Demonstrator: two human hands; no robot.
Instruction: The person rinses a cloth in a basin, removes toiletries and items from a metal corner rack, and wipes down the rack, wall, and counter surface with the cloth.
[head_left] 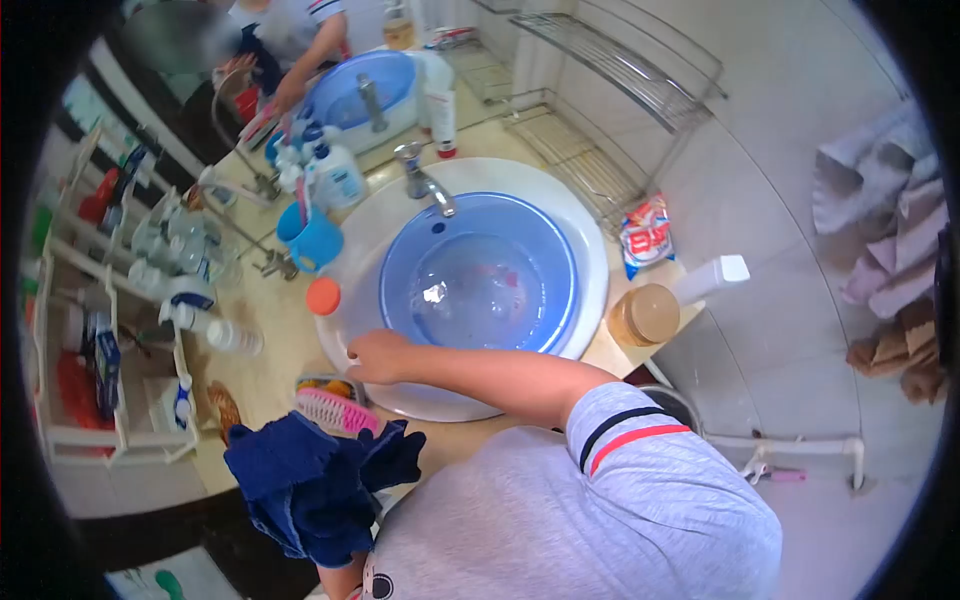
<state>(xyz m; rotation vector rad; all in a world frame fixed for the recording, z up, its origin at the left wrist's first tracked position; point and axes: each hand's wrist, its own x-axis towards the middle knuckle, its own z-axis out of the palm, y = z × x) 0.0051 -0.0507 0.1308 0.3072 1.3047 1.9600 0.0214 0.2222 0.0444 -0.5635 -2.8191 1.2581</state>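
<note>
At the lower left, a dark blue denim garment (pixel 310 480) hangs bunched up, held by my left hand. The cloth covers that hand, and only some of the forearm shows below it. My right arm crosses in front of the blue basin (pixel 565 320), which sits in the white sink (pixel 595 260) with water in it. My right hand (pixel 377 357) is over the sink's left rim, fingers bent downward and a gap beside the thumb; I see nothing in it. Just below are a pink brush (pixel 335 411) and a small dish (pixel 340 384) holding something orange-yellow.
The faucet (pixel 428 185) reaches over the basin. An orange-red lid (pixel 323 296), a blue cup (pixel 309 238) and pump bottles (pixel 335 175) stand to the left. On the right are a detergent packet (pixel 647 237), a brown-lidded jar (pixel 645 315) and a wire rack (pixel 590 150). A white shelf (pixel 125 440) borders the left.
</note>
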